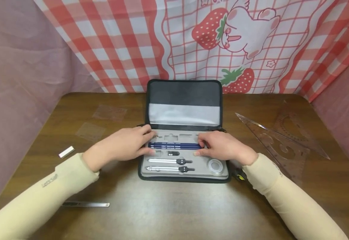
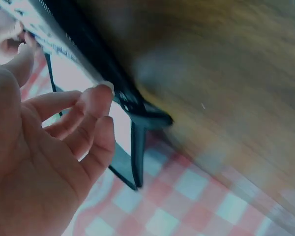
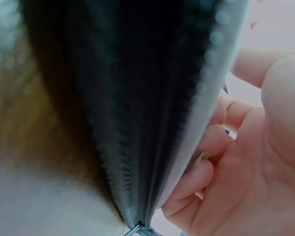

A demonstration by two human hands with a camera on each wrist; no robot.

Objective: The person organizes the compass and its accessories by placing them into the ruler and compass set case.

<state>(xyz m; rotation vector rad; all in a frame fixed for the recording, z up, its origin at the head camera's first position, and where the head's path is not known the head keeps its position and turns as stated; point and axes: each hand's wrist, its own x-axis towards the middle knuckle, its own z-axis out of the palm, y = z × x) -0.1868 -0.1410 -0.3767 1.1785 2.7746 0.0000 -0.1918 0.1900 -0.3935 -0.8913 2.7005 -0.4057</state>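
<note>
An open zip case [image 1: 185, 181] lies on the table, its lid standing up at the back. Three blue pencils [image 1: 174, 146] lie side by side in a slot of its grey tray [image 1: 192, 158]. My left hand [image 1: 129, 143] rests at the tray's left side, fingertips beside a small metal piece [image 1: 157, 136], thumb near the pencils' left ends. In the left wrist view its fingers bend loosely, nothing visible between them. My right hand [image 1: 220, 145] spans the pencils' right ends, index finger touching them, thumb on the tray. Two silver compasses [image 1: 163, 161] lie in front, beside a round clear container [image 1: 215, 166].
Clear set squares [image 1: 282, 146] lie to the right. On the left are a white eraser [image 1: 66, 152], clear plastic wrappers [image 1: 91, 131] and a slim silver cutter [image 1: 87, 204] partly under the sleeve. A black and yellow object [image 1: 239, 174] sits by my right wrist. Checked cloth [image 1: 126, 43] hangs behind.
</note>
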